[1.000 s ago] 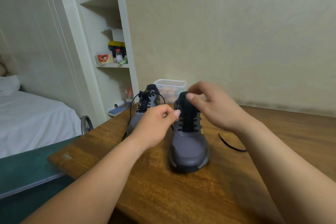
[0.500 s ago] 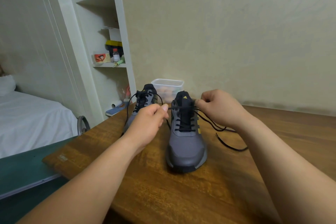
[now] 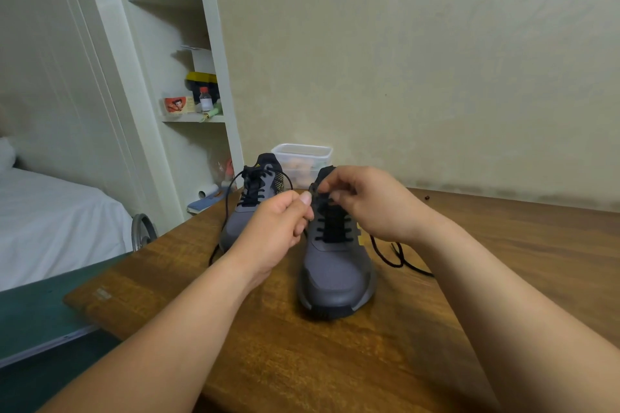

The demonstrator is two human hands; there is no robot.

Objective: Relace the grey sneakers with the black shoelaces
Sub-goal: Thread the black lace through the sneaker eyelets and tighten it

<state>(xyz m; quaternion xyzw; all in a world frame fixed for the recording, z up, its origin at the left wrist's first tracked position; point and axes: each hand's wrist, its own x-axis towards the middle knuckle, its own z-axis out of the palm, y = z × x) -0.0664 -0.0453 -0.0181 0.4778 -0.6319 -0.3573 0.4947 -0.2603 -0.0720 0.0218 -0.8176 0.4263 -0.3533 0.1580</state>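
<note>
near sneaker (image 3: pixel 335 271): mid-table (image 3: pixel 335 362), toe toward you, laced most of the way up.
right hand (image 3: pixel 372 204): your grip pinches the black shoelace (image 3: pixel 396 258) at the near sneaker's top eyelets.
left hand (image 3: pixel 275 231): grip curled, thumb on forefinger, at 9 o'clock of those eyelets; can't tell if there's lace in it.
black shoelace: loose end lies on the table at 3 o'clock of the near sneaker.
far sneaker (image 3: pixel 255 208): 10 o'clock of the near one, just beside it, laced, ends loose.
container (image 3: pixel 302 157): clear, 12 o'clock, behind both sneakers.
</note>
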